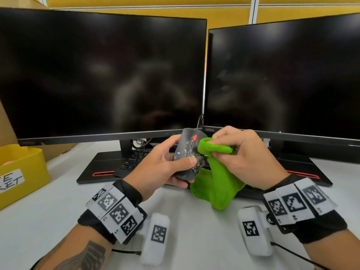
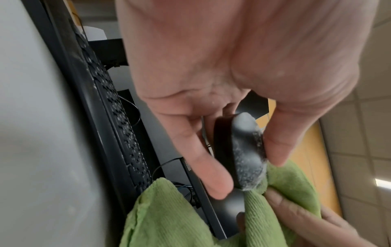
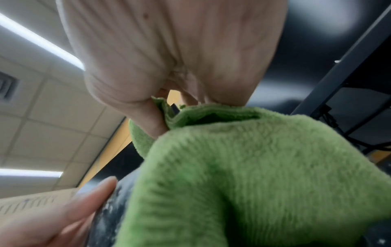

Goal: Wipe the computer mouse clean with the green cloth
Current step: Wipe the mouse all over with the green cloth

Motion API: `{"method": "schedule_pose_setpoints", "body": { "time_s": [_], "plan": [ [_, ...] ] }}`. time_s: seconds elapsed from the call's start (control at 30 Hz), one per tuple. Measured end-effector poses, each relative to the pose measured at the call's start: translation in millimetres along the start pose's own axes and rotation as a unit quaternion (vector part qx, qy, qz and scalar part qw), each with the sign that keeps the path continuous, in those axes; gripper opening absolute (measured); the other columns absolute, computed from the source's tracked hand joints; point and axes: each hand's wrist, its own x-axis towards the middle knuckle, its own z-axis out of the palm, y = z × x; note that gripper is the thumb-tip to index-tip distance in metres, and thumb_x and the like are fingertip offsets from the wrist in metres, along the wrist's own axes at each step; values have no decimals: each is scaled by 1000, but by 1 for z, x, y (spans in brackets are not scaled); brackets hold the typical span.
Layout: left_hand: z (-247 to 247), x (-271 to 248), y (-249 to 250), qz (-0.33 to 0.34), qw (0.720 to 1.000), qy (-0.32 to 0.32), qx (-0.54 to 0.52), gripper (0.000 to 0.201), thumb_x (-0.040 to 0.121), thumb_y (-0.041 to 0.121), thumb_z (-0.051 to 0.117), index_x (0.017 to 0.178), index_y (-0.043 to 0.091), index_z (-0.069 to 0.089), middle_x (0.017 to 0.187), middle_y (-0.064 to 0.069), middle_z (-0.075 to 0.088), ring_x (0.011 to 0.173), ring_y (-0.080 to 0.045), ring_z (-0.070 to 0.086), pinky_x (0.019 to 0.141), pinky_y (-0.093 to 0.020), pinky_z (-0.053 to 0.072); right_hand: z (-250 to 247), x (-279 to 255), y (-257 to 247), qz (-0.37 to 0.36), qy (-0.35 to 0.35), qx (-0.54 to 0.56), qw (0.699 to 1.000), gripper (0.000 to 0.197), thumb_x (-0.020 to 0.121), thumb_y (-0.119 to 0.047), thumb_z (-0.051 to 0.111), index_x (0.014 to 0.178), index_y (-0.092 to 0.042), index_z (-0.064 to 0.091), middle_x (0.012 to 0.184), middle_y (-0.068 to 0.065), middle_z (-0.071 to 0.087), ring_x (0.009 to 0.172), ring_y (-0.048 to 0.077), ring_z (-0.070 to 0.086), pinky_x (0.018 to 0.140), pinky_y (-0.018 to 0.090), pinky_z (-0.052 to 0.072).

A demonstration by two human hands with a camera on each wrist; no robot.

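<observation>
The left hand (image 1: 155,168) clamps the computer mouse (image 1: 188,154) off the surface (image 1: 58,221), in front of the monitors, thumb across its top and fingers beneath, tilting the speckled shell toward the other hand, probably so the dirt faces the wipe. The right hand (image 1: 239,152) bunches the green cloth (image 1: 216,184), pressing a fold against the mouse's right flank while the slack hangs below.

Black wristbands (image 1: 126,193) wrap both my wrists, each ringed with white tags (image 1: 116,209) printed in black square codes. A white camera block (image 1: 156,233) with its own code hangs under each wrist, trailing a thin black cable (image 1: 126,251). My left forearm bears a dark tattoo (image 1: 85,258).
</observation>
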Motion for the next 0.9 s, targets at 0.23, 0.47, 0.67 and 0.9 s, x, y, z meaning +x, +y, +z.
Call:
{"method": "schedule_pose_setpoints", "body": {
  "time_s": [0.23,0.47,0.67,0.9],
  "plan": [
    [-6,3,3,-26,998,31,-57,57,82,34,74,137,28,60,121,-7,80,86,-25,78,64,-27,60,-9,2,2,104,122,151,975,12,91,-3,72,92,-11,81,100,5,78,90,14,74,78,30,57],
    [-9,2,6,10,994,10,-107,67,81,10,69,145,21,51,133,-21,72,103,-35,74,84,-35,62,-13,5,1,197,159,228,940,17,92,-9,70,86,5,76,92,29,76,82,40,76,81,55,61],
    [-2,5,8,-10,988,27,-153,36,108,24,52,144,22,57,133,-13,74,116,-35,74,92,-46,63,-3,-1,-4,134,101,210,963,25,90,5,69,112,-4,74,94,14,79,83,19,77,71,29,62],
    [-2,5,11,-15,988,44,-148,37,110,25,45,145,20,58,134,-19,72,111,-36,75,88,-46,64,-7,1,-10,161,131,333,920,11,91,8,51,84,2,55,93,23,79,92,40,78,70,52,63]
  ]
}}
